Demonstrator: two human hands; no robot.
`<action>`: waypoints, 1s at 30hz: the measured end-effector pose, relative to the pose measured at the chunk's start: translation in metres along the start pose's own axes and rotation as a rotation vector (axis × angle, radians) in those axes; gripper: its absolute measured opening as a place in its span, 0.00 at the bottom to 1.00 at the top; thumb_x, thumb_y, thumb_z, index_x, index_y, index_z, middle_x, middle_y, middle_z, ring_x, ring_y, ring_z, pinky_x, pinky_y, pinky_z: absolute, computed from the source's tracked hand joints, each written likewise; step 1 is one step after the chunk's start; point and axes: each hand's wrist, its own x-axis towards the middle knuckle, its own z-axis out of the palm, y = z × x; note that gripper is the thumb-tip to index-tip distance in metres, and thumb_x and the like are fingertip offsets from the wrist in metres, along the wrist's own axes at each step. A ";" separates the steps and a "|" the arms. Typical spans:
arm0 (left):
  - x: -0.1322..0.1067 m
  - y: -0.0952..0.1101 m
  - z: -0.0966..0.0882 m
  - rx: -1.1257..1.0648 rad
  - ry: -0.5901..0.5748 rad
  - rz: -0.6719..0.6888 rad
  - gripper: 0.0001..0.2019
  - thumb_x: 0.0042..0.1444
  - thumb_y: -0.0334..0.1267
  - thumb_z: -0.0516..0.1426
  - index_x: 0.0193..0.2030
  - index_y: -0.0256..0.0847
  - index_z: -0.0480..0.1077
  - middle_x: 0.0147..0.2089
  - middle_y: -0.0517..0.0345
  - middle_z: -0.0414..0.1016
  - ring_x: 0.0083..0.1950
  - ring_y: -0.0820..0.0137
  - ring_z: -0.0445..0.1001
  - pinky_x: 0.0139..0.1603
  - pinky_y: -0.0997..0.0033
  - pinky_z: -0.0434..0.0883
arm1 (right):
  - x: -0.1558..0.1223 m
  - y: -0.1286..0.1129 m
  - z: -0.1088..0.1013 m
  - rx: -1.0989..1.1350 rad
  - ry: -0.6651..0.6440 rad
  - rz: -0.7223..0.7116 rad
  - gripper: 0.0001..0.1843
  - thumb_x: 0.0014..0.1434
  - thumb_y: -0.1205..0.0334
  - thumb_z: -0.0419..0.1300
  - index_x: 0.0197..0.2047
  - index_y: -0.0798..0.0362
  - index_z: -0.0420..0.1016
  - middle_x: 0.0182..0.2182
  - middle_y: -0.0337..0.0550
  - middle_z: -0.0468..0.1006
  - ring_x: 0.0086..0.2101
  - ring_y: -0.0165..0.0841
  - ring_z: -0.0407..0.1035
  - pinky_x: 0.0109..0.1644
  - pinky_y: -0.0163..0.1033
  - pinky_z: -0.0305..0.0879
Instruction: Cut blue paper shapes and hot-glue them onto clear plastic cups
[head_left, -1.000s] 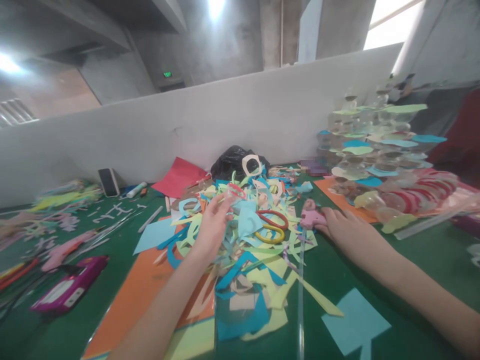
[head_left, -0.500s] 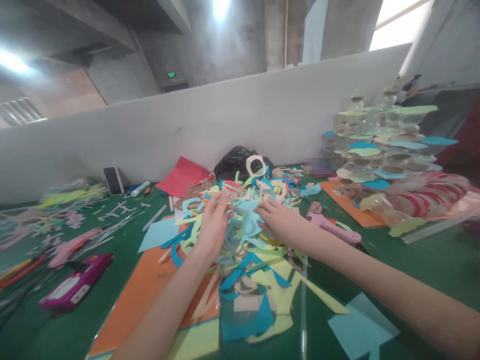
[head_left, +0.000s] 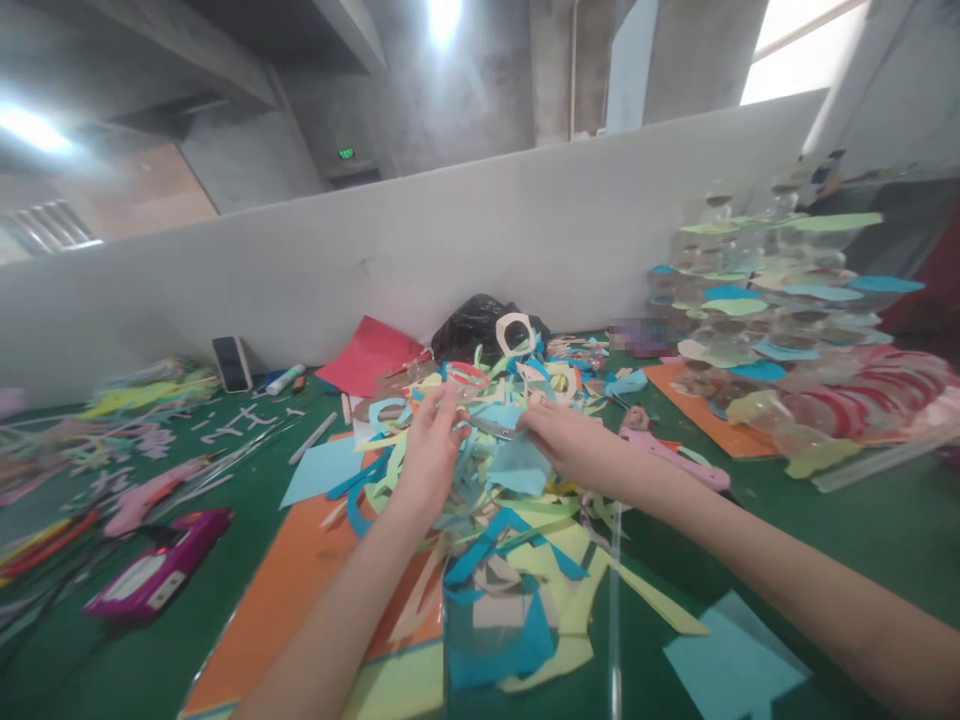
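A heap of cut paper scraps [head_left: 495, 520] in blue, yellow and light green lies on the green table [head_left: 825, 540]. Both my hands are in the heap's top. My left hand [head_left: 429, 452] has its fingers curled and pinched on something thin that I cannot make out. My right hand [head_left: 564, 447] faces it a short way off, fingers closed, with a light blue paper piece [head_left: 519, 466] hanging just under them. A thin dark strip [head_left: 491, 428] runs between the two hands.
A pink glue gun [head_left: 671, 458] lies right of my right hand. A magenta tool [head_left: 159, 568], a phone [head_left: 230, 363], red paper [head_left: 371, 355], a black bag [head_left: 471, 335] and an orange sheet [head_left: 292, 570] are around. Stacked clear cups with paper discs [head_left: 757, 320] stand at the right.
My right hand left the pink glue gun and came left into the heap, closing on the light blue piece. My left hand stayed on the heap's top.
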 end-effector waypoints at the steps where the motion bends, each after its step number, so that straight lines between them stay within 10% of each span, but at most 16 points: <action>1: -0.001 0.000 0.001 0.007 0.010 -0.005 0.18 0.48 0.51 0.67 0.41 0.43 0.74 0.41 0.60 0.72 0.35 0.76 0.68 0.34 0.78 0.68 | -0.008 -0.002 -0.008 0.030 0.015 0.033 0.11 0.63 0.71 0.48 0.40 0.51 0.70 0.37 0.46 0.75 0.39 0.38 0.68 0.42 0.42 0.66; 8: -0.008 -0.011 0.006 0.192 -0.080 0.034 0.20 0.53 0.54 0.64 0.48 0.45 0.73 0.40 0.59 0.73 0.35 0.73 0.69 0.34 0.75 0.67 | -0.028 -0.011 -0.043 0.494 0.309 0.537 0.10 0.62 0.65 0.42 0.34 0.46 0.62 0.23 0.32 0.56 0.24 0.33 0.56 0.28 0.37 0.53; 30: -0.029 -0.015 0.022 0.339 -0.340 0.055 0.22 0.56 0.53 0.61 0.51 0.42 0.69 0.35 0.59 0.74 0.43 0.67 0.75 0.47 0.67 0.69 | 0.001 -0.021 -0.025 0.741 0.415 0.470 0.06 0.63 0.60 0.42 0.34 0.46 0.56 0.30 0.34 0.58 0.33 0.35 0.59 0.38 0.41 0.57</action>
